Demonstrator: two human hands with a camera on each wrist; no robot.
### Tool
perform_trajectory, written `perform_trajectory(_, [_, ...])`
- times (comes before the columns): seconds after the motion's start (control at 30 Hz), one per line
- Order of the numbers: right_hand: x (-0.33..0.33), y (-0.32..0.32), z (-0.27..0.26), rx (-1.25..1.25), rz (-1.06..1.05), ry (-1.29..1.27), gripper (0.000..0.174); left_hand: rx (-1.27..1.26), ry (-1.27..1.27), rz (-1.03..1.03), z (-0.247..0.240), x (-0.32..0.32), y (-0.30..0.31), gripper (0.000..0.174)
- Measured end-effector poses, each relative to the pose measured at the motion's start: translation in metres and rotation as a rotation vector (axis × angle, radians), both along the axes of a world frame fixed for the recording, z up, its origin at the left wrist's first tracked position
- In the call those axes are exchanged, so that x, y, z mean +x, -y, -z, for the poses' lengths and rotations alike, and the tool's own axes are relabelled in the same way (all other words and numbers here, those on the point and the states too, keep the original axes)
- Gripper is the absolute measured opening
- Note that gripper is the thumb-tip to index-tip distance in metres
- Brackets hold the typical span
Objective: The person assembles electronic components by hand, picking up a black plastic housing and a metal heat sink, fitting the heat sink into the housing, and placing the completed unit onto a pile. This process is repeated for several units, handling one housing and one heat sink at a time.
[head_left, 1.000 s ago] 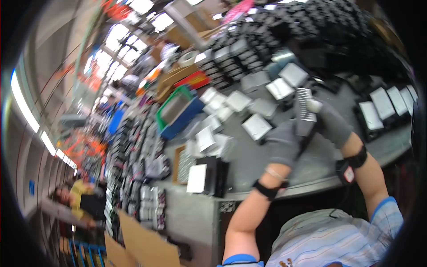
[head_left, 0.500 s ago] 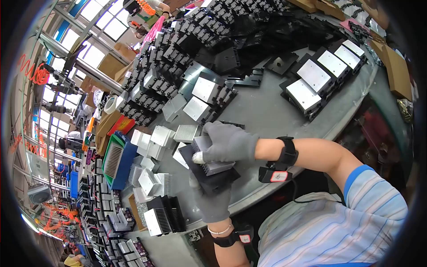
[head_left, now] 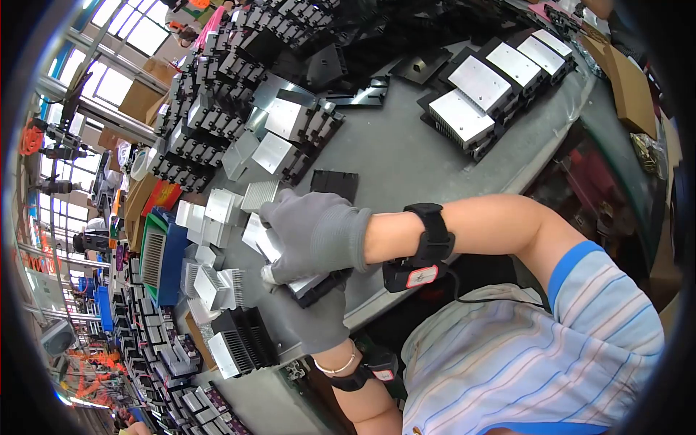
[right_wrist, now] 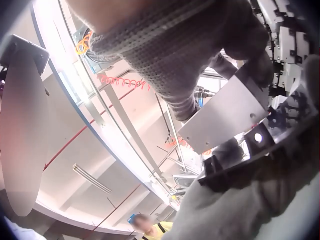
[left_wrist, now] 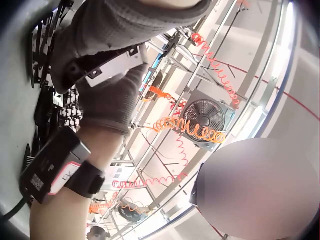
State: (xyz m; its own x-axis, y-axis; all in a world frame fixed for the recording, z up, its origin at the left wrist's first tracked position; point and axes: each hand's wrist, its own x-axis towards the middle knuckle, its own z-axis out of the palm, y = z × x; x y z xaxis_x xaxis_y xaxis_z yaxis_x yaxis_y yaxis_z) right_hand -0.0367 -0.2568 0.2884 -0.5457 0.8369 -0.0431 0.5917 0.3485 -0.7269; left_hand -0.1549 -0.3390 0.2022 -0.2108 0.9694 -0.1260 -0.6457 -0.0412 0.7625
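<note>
In the head view my gloved right hand (head_left: 315, 232) grips a silver finned block (head_left: 308, 285) from above, fingers curled over it. Under it, my gloved left hand (head_left: 308, 319) holds a black plate (head_left: 328, 288) against the block. The right wrist view has the block's smooth face (right_wrist: 225, 117) beside the black plate (right_wrist: 240, 162), between my right hand (right_wrist: 175, 50) and my left hand (right_wrist: 240, 210). My left hand (left_wrist: 130, 25) and right hand (left_wrist: 110, 102) enclose both pieces in the left wrist view; many fingertips are hidden.
Loose silver blocks (head_left: 210, 286) lie left of my hands, near a blue bin (head_left: 170, 268). A black plate (head_left: 335, 185) lies just beyond them. Blocks on black plates (head_left: 460, 116) form a row at the right. Stacks of black-and-silver parts (head_left: 210, 123) stand behind.
The head view has shifted, and both hands with the pieces now appear further left. The block's fins, visible half a second ago, are mostly covered, and the black plate beyond my hands is more exposed.
</note>
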Motion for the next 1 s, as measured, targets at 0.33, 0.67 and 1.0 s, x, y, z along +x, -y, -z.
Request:
perform_trajectory(0.33, [-0.011, -0.002, 0.012, 0.039, -0.043, -0.04, 0.061, -0.193, 0.245, -0.131, -0.019, 0.005, 0.001, 0.07])
perform_trajectory(0.67, [-0.023, -0.003, 0.018, 0.067, -0.025, 0.007, 0.063, -0.047, 0.736, 0.005, 0.0, -0.019, 0.005, 0.043])
perform_trajectory(1.0, [-0.025, 0.003, 0.022, 0.101, -0.02, -0.024, 0.064, -0.14, -0.517, -0.138, 0.006, -0.016, 0.008, 0.051])
